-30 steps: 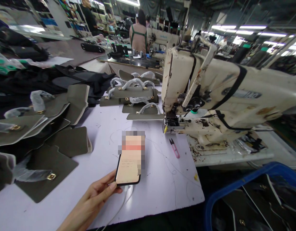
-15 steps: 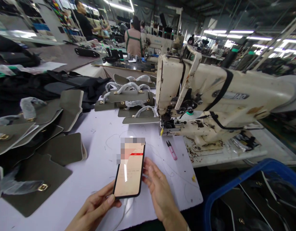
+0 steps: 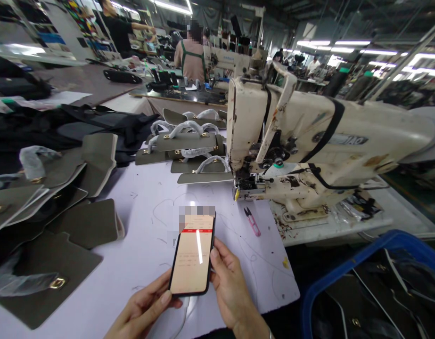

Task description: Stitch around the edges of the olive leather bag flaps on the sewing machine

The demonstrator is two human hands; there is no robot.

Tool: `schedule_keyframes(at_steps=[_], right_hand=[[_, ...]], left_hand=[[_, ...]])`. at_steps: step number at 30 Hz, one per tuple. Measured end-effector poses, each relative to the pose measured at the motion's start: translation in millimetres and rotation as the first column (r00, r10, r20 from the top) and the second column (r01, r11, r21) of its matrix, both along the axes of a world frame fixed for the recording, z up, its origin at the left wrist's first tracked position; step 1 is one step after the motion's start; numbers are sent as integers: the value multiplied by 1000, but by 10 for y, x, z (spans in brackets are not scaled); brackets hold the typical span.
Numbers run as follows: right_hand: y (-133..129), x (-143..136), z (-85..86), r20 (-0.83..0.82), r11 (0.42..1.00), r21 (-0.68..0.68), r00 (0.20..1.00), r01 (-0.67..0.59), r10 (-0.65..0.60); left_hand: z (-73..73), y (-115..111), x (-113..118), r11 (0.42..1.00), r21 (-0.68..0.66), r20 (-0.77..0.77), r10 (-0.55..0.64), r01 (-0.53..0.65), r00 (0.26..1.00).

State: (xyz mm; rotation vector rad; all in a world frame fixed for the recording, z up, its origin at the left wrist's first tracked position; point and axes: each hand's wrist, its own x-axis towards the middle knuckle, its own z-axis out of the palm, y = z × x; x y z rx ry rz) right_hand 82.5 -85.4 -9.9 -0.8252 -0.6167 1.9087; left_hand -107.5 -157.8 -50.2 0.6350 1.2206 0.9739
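Note:
Between my hands is a smartphone [image 3: 191, 263], its lit screen facing me and showing a red bar across a pale page. My left hand [image 3: 146, 301] grips its lower left corner, thumb at the front edge and fingers behind. On the other side, my right hand [image 3: 231, 282] holds the phone's right edge, with the thumb along the side and the fingers partly hidden behind it. A white cable [image 3: 184, 316] hangs from the phone's bottom end. Pink thread snips [image 3: 252, 221] lie on the white table [image 3: 139, 254] beyond my right hand.
An industrial sewing machine [image 3: 291, 127] stands at the right. Grey-green bag pieces [image 3: 51, 278] with plastic-wrapped handles lie at the left, and more bag pieces [image 3: 199, 176] are stacked behind. A blue bin [image 3: 305, 301] holds dark pieces at the lower right. Other people sit and stand farther back.
My right hand has closed onto the phone's right edge, where its fingers were looser before. The view has shifted slightly. In the background, a person's arm has stretched out.

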Motion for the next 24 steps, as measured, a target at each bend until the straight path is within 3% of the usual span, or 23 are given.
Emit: schedule_keyframes(at_steps=[4, 8, 16, 18, 21, 22, 24], right_hand=[[-8, -5, 0, 8, 1000, 12, 1000, -5, 5], [-16, -12, -31, 8, 1000, 1, 1000, 13, -13], [-80, -85, -64, 15, 999, 7, 999, 43, -43], [-106, -114, -97, 27, 998, 33, 998, 49, -49], [-156, -144, -157, 89, 992, 122, 995, 39, -50], [-176, -153, -174, 119, 988, 153, 992, 20, -39], [-223, -178, -207, 174, 979, 199, 985, -45, 9]], left_hand=[[-68, -32, -12, 999, 12, -40, 53, -52, 998], [-138, -56, -58, 1000, 27, -86, -4, 6, 996], [170, 65, 279, 981, 174, -187, 119, -87, 975], [164, 140, 329, 976, 214, -359, 111, -34, 927], [107, 225, 360, 952, 304, -610, 159, 44, 777], [92, 237, 369, 945, 325, -642, 188, 42, 744], [73, 236, 383, 941, 338, -621, 238, -20, 747]])
